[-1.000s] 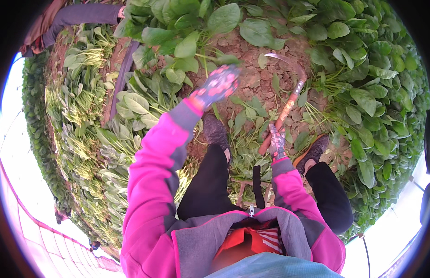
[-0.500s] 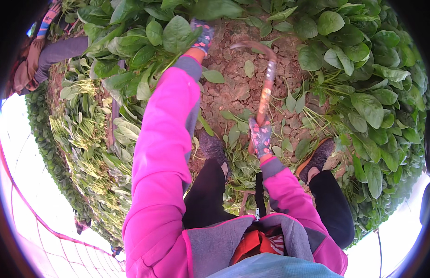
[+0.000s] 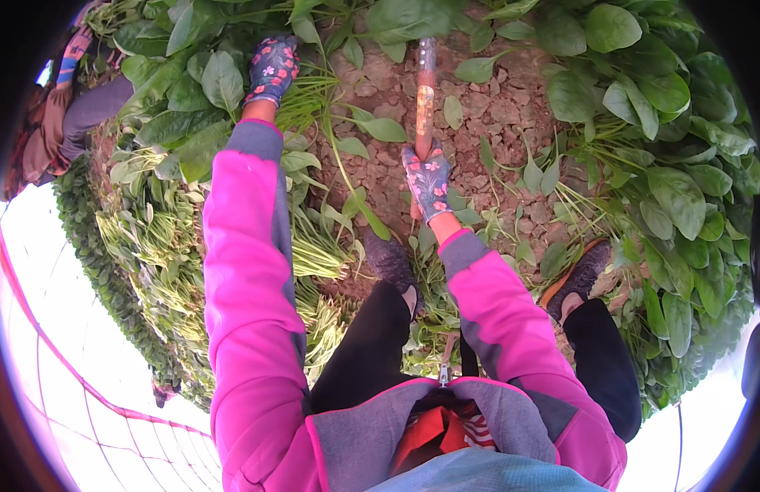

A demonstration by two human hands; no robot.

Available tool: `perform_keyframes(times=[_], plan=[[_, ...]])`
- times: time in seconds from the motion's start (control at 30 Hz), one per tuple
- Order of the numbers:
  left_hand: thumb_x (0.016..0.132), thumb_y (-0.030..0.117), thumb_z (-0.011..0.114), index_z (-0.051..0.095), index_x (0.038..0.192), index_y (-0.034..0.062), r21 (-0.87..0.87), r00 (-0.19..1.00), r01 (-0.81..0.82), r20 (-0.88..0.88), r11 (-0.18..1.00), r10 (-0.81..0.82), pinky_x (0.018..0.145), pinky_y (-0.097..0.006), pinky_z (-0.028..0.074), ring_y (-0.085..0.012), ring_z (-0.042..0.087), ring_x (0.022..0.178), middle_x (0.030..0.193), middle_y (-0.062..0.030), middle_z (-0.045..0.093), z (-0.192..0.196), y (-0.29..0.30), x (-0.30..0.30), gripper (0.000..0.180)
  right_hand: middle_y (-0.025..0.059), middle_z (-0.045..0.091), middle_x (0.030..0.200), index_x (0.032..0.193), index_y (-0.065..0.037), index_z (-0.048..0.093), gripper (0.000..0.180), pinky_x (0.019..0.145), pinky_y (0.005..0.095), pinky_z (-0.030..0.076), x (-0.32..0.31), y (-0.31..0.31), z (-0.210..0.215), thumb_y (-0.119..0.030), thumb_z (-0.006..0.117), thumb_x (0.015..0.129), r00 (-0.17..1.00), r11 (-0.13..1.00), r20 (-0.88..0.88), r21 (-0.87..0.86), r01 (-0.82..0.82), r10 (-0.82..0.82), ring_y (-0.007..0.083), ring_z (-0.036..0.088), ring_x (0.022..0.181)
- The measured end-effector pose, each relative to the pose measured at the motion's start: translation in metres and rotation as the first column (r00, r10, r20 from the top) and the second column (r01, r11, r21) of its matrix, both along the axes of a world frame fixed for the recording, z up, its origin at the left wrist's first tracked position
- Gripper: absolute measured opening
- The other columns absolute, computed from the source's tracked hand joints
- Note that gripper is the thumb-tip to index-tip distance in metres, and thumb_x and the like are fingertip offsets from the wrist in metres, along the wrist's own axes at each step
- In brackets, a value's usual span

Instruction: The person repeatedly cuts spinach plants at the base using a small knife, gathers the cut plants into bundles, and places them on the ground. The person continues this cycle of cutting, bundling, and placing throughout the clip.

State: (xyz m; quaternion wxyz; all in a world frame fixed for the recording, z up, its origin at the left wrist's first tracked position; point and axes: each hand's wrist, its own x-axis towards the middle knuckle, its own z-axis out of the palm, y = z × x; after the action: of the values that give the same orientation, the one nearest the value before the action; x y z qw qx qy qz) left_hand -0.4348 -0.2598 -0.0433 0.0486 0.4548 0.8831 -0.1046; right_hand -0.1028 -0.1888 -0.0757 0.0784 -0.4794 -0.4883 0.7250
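My left hand point(image 3: 272, 72), in a dark flowered glove, is closed round a bunch of spinach-like greens point(image 3: 222, 80) at the upper left. Their leaves spread to its left and pale green stems show on its right; the fingertips are hidden. In a matching glove, my right hand point(image 3: 427, 182) grips the lower end of a sickle's wooden handle point(image 3: 425, 107). The sickle points away from me over bare soil, its blade hidden under a large leaf point(image 3: 411, 20) at the top.
Dense standing greens point(image 3: 675, 189) line the right side. Cut bunches point(image 3: 154, 238) lie in rows on the left. Cracked soil point(image 3: 372, 172) lies between. Another person's leg point(image 3: 97, 111) shows at the upper left. My shoes point(image 3: 388, 261) stand among loose leaves.
My left hand has moved left with the greens, away from the middle soil. My right hand has moved up and slightly left, carrying the sickle forward until its blade went under the leaves.
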Motion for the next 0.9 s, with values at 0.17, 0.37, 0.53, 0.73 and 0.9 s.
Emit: perform_keyframes(times=[0.17,0.37,0.53,0.73,0.9], plan=[[0.070,0.009,0.060,0.066,0.105,0.0132,0.110,0.981,0.177,-0.104,0.978,-0.166,0.080,-0.043,0.050,-0.0320,0.062,0.090,0.098,-0.0090,0.066,0.000,-0.007,0.008,0.035,-0.0012,0.042,0.062,0.087,-0.011,0.047,0.014,0.043,0.0231,0.035,0.016,-0.015,0.006,-0.011,0.061,0.086,0.998,0.971,0.034,-0.228,0.067,-0.060,0.0080,0.043,0.049],[0.077,0.018,0.056,0.067,0.104,0.0139,0.159,0.899,0.438,-0.071,0.885,-0.432,0.088,-0.044,0.048,-0.0284,0.061,0.098,0.107,-0.0086,0.066,-0.008,0.011,0.034,0.030,-0.0006,0.043,0.067,0.086,-0.012,0.045,0.017,0.040,0.0260,0.036,0.047,-0.052,-0.009,-0.005,0.060,0.084,0.994,0.939,0.020,-0.327,0.108,-0.107,0.0101,0.046,0.051],[0.079,0.027,0.057,0.070,0.092,0.0126,-0.292,0.950,0.286,-0.041,0.913,-0.311,0.086,-0.045,0.048,-0.0290,0.064,0.096,0.095,-0.0096,0.069,-0.016,0.003,0.038,0.023,-0.0011,0.045,0.064,0.084,-0.013,0.045,0.017,0.039,0.0264,0.036,0.047,-0.063,-0.041,-0.009,0.062,0.085,0.970,0.895,0.009,-0.383,0.228,-0.244,0.0111,0.045,0.047],[0.083,0.031,0.056,0.072,0.083,0.0138,-0.294,0.980,0.157,0.166,0.943,-0.111,0.071,-0.041,0.052,-0.0288,0.067,0.081,0.084,-0.0112,0.069,-0.003,-0.014,0.042,0.023,-0.0013,0.044,0.064,0.080,-0.011,0.043,0.020,0.041,0.0243,0.034,0.036,-0.070,-0.045,0.001,0.059,0.083,0.994,0.987,0.023,-0.120,0.107,-0.105,0.0090,0.043,0.050],[0.079,0.030,0.064,0.069,0.084,0.0118,-0.272,0.976,0.184,0.161,0.945,-0.144,0.072,-0.041,0.053,-0.0295,0.067,0.081,0.083,-0.0108,0.069,0.004,-0.023,0.051,0.020,0.0019,0.045,0.065,0.079,-0.015,0.043,0.014,0.040,0.0263,0.037,0.041,-0.077,-0.056,-0.010,0.048,0.092,0.942,0.786,0.029,-0.544,0.295,-0.334,0.0129,0.044,0.047]])
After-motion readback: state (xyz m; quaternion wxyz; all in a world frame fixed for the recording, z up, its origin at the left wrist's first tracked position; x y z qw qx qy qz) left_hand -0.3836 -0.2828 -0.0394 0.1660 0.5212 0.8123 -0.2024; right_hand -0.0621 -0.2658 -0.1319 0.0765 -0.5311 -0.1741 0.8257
